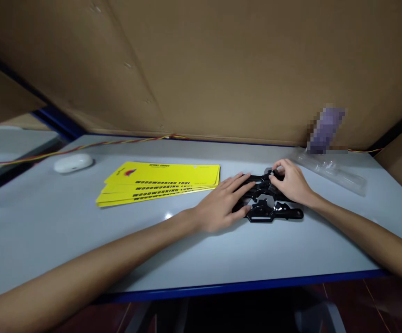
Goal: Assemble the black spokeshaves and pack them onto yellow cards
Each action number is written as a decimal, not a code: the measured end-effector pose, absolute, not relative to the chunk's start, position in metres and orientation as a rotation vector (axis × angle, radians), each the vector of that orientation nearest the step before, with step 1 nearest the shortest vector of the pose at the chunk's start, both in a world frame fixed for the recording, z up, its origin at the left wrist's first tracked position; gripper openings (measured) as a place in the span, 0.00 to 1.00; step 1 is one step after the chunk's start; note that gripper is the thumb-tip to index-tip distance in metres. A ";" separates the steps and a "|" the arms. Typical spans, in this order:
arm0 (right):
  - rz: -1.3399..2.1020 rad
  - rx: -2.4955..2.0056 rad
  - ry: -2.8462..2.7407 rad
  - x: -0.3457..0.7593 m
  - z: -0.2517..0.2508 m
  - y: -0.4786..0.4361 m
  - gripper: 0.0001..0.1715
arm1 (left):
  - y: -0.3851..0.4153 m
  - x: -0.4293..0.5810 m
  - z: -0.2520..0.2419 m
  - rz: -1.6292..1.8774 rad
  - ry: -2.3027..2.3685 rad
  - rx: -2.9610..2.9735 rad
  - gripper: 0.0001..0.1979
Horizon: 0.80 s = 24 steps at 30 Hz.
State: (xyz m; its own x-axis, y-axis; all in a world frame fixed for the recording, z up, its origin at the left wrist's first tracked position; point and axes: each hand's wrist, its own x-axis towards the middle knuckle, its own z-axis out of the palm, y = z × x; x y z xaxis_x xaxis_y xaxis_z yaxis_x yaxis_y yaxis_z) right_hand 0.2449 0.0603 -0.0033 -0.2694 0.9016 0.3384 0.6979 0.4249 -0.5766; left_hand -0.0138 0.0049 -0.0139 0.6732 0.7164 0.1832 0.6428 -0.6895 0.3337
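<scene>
A cluster of flat black plastic parts [270, 210] lies on the pale table [221, 259] right of centre. My left hand [223, 203] rests flat on the left side of the cluster, fingers stretched out over it. My right hand [291, 182] sits at the far right of the cluster, fingers curled and pinching one of the black parts near its top edge.
A stack of yellow cards [159, 182] printed "woodworking tool" lies left of the hands. A white oval case [73, 163] sits further left. Clear plastic packaging [332, 171] lies at the back right. Red-yellow wires [117, 141] run along the cardboard back wall [221, 69].
</scene>
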 end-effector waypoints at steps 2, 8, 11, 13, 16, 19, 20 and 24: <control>0.455 -1.333 -2.055 0.247 -0.003 0.061 0.01 | 0.005 -0.014 -0.014 0.436 1.092 2.648 0.32; 0.465 -1.159 -2.167 0.253 -0.004 0.059 0.15 | 0.005 -0.014 -0.016 0.463 1.096 2.632 0.32; 0.464 -1.143 -2.198 0.254 -0.006 0.060 0.19 | 0.005 -0.014 -0.016 0.466 1.091 2.637 0.32; 0.470 -1.148 -2.179 0.255 -0.006 0.060 0.19 | 0.005 -0.014 -0.017 0.485 1.081 2.635 0.32; 0.480 -1.163 -2.104 0.255 -0.005 0.059 0.19 | 0.005 -0.014 -0.018 0.510 1.074 2.634 0.31; 0.484 -1.189 -2.047 0.254 -0.003 0.058 0.18 | 0.005 -0.015 -0.019 0.499 1.079 2.643 0.32; 0.484 -1.196 -2.041 0.255 -0.003 0.057 0.18 | 0.005 -0.015 -0.019 0.496 1.078 2.644 0.32; 0.474 -1.195 -2.037 0.256 -0.003 0.056 0.18 | 0.005 -0.014 -0.018 0.500 1.077 2.643 0.32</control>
State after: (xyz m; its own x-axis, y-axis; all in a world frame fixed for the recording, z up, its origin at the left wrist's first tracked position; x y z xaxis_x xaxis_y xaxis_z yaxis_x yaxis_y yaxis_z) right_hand 0.2557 0.0557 -0.0034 -0.3142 0.8630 0.3956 0.6000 0.5035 -0.6217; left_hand -0.0143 0.0052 -0.0182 0.6691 0.7098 0.2202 0.6265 -0.6981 0.3466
